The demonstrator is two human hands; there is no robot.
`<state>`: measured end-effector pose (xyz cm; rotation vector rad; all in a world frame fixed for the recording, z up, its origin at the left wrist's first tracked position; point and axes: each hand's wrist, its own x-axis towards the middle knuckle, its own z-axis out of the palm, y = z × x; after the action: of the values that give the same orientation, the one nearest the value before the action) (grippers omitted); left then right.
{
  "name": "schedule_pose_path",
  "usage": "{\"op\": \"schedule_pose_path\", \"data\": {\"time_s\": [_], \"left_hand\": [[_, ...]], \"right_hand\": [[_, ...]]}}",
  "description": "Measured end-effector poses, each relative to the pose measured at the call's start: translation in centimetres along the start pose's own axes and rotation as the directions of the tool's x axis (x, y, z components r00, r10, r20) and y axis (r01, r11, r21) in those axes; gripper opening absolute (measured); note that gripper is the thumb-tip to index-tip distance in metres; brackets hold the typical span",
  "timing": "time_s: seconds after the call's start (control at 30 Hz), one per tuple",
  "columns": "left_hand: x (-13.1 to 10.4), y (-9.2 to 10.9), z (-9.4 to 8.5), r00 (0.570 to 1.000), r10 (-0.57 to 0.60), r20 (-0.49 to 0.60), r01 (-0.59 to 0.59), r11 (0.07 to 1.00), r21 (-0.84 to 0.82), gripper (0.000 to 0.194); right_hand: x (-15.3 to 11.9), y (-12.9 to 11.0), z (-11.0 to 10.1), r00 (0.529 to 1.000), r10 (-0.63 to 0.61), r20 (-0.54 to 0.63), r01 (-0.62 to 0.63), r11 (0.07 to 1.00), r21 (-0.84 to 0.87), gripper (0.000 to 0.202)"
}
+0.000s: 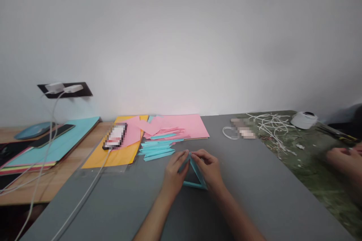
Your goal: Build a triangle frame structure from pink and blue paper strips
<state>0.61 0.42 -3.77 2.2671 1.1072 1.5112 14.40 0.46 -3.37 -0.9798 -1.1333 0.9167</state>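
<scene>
L hand (177, 169) & R hand (207, 167) close together, fingertips pinching top corner of a thin turquoise paper triangle (195, 185), open in the middle, over smooth matte grey tabletop (135, 203). Just beyond: loose pile of narrow folded turquoise strips (158, 148), flat-looking, then pink folded pieces (172, 131) by smooth pink sheets (189, 124). Off left, phone w/ white cable (114, 136) on yellow-orange paper (124, 157). Farthest back, plain pale wall (181, 45).
</scene>
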Motion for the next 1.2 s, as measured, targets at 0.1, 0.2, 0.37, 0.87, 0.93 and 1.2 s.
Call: {"op": "schedule_pose_path", "data": {"time_s": [0.1,0.2,0.37,0.87,0.93,1.2], "left_hand": [[-0.2,0.4,0.1,1.000,0.010,-0.014,-0.010,1.000,0.019,0.039],[-0.3,0.7,0.2,1.000,-0.016,-0.014,0.016,1.000,0.014,0.037],[-0.2,0.6,0.3,1.000,-0.005,-0.025,0.006,1.000,0.028,0.037],[0.4,1.3,0.1,0.989,-0.143,-0.044,0.137,0.983,-0.121,0.027],[0.6,1.4,0.1,0.974,-0.216,-0.066,0.199,0.958,-0.204,0.021],[0.9,2.0,0.0,0.947,-0.312,-0.077,0.274,0.910,-0.310,0.018]], "right_hand": [[-0.2,-0.3,0.2,0.999,-0.024,-0.023,0.024,1.000,-0.013,0.012],[-0.2,-0.4,0.2,1.000,-0.002,-0.029,0.002,1.000,0.013,0.014],[-0.1,-0.2,0.1,0.999,0.042,-0.005,-0.041,0.998,0.040,0.013],[-0.1,-0.2,0.1,1.000,-0.025,0.001,0.025,0.999,-0.036,0.010],[-0.2,-0.5,0.0,0.998,-0.051,0.025,0.053,0.996,-0.073,0.010],[-0.8,-1.6,0.3,0.988,-0.152,0.000,0.149,0.971,-0.189,0.009]]}}
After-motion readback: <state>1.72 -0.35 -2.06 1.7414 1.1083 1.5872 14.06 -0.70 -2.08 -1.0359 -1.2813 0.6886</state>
